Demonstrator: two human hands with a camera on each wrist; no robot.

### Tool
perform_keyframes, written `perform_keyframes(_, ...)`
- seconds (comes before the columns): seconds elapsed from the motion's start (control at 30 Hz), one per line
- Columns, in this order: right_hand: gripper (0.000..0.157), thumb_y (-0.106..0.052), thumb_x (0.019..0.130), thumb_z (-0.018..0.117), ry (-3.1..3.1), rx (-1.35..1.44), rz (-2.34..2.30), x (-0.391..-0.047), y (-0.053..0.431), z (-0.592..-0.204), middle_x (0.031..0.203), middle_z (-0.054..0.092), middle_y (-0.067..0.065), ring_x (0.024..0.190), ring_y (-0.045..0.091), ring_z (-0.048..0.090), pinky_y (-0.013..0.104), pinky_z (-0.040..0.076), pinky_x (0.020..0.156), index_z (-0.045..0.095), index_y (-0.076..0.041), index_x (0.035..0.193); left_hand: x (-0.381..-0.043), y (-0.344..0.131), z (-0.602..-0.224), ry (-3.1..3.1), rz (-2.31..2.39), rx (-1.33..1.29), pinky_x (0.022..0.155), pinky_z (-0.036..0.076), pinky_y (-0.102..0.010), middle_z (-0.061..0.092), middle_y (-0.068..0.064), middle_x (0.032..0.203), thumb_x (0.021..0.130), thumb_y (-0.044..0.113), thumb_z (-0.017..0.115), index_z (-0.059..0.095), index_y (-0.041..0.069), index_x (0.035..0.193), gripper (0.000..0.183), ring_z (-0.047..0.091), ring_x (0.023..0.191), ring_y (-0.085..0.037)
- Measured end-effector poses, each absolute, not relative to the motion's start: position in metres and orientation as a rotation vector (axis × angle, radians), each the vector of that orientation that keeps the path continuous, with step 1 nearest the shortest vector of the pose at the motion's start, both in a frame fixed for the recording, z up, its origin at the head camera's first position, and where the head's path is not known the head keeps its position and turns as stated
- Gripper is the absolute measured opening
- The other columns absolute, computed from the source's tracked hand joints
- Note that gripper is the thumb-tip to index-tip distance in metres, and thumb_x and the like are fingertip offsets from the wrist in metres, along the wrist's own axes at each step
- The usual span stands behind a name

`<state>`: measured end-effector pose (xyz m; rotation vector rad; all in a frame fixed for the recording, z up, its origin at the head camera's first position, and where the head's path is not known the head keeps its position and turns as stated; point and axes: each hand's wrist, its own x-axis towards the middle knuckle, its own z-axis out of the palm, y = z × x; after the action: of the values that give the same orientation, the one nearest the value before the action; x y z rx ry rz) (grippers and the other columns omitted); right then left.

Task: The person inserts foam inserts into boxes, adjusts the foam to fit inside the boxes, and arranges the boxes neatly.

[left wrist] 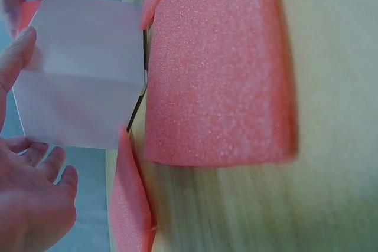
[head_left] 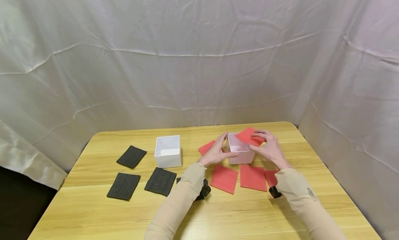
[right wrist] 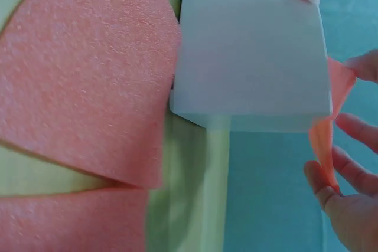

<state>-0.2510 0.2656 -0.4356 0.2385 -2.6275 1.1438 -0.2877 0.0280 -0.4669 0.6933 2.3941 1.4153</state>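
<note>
My right hand [head_left: 270,149] pinches a red foam sheet [head_left: 246,135] between thumb and fingers, over the right-hand white square box [head_left: 241,159]. In the right wrist view this sheet [right wrist: 339,84] is bent beside the box's rim. My left hand [head_left: 215,154] holds the same box at its left side, its thumb along the front near the rim; the left wrist view shows the fingers against the wall [left wrist: 77,110]. Around the box lie more red foam sheets: two in front [head_left: 224,178], one partly under the right sleeve [head_left: 271,177], one behind the left hand [head_left: 205,148].
A second white box [head_left: 168,161] stands to the left. Around it lie several black sheets [head_left: 132,157], one mostly hidden under the left forearm. Pale curtains [head_left: 199,77] hang behind the wooden table [head_left: 230,219] and along its right side.
</note>
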Motion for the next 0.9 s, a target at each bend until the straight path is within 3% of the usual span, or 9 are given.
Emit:
perform_keyframes(0.17,0.048,-0.022,0.086,0.08,-2.615,0.186,1.213,-0.252,0.269,-0.441,0.139,0.057,0.026,0.129,0.043,0.05,0.057,0.043,0.106,0.068,0.006,0.123,-0.287,0.028,-0.467,2.395,1.412,0.696,0.122,0.032,-0.051,0.016,-0.006,0.17,0.09,0.04,0.074,0.01,0.018,0.163,0.1,0.025,0.155,-0.026)
perform_keyframes(0.27,0.042,-0.017,0.088,0.078,-2.556,0.183,1.255,-0.253,0.272,-0.443,0.133,0.063,0.026,0.124,0.038,0.057,0.034,0.048,0.106,0.068,0.006,0.122,-0.288,0.028,-0.467,2.395,1.415,0.703,0.122,0.033,-0.051,0.016,-0.006,0.17,0.09,0.04,0.074,0.01,0.016,0.163,0.1,0.026,0.154,-0.026)
perform_keyframes(0.37,0.034,-0.009,0.09,0.074,-2.489,0.175,1.3,-0.253,0.275,-0.443,0.125,0.068,0.027,0.111,0.016,0.066,0.009,0.047,0.095,0.069,0.006,0.121,-0.289,0.028,-0.468,2.383,1.423,0.711,0.121,0.035,-0.05,0.017,-0.007,0.17,0.09,0.039,0.074,0.01,0.015,0.163,0.1,0.027,0.154,-0.027)
perform_keyframes(0.43,0.032,-0.005,0.091,0.073,-2.46,0.154,1.325,-0.253,0.276,-0.443,0.121,0.069,0.028,0.101,-0.003,0.065,0.0,0.043,0.089,0.069,0.006,0.12,-0.289,0.028,-0.469,2.375,1.427,0.717,0.121,0.035,-0.049,0.016,-0.007,0.17,0.09,0.038,0.074,0.01,0.015,0.163,0.1,0.027,0.154,-0.027)
perform_keyframes(0.5,0.031,-0.005,0.091,0.073,-2.453,0.121,1.335,-0.252,0.277,-0.442,0.121,0.069,0.029,0.093,-0.018,0.058,-0.002,0.043,0.083,0.07,0.006,0.12,-0.29,0.028,-0.469,2.373,1.427,0.718,0.121,0.034,-0.049,0.016,-0.007,0.17,0.09,0.038,0.074,0.009,0.017,0.163,0.1,0.026,0.154,-0.026)
perform_keyframes(0.57,0.032,-0.008,0.09,0.074,-2.456,0.077,1.341,-0.251,0.276,-0.44,0.122,0.068,0.028,0.088,-0.025,0.053,-0.002,0.044,0.079,0.071,0.006,0.119,-0.29,0.028,-0.469,2.38,1.422,0.716,0.122,0.034,-0.049,0.016,-0.006,0.17,0.089,0.039,0.075,0.009,0.017,0.163,0.101,0.026,0.155,-0.026)
perform_keyframes(0.77,0.037,-0.023,0.091,0.075,-2.504,-0.039,1.361,-0.25,0.277,-0.435,0.12,0.07,0.027,0.076,-0.021,0.056,0.005,0.048,0.07,0.072,0.002,0.119,-0.289,0.028,-0.468,2.383,1.426,0.714,0.125,0.029,-0.049,0.015,-0.006,0.17,0.088,0.038,0.076,0.011,0.018,0.163,0.102,0.024,0.156,-0.025)
perform_keyframes(0.9,0.043,-0.022,0.093,0.073,-2.5,-0.068,1.465,-0.25,0.276,-0.433,0.119,0.069,0.028,0.077,-0.016,0.059,0.007,0.049,0.07,0.067,0.004,0.126,-0.289,0.028,-0.468,2.37,1.435,0.709,0.125,0.028,-0.049,0.014,-0.006,0.171,0.089,0.037,0.075,0.01,0.019,0.164,0.101,0.023,0.156,-0.025)
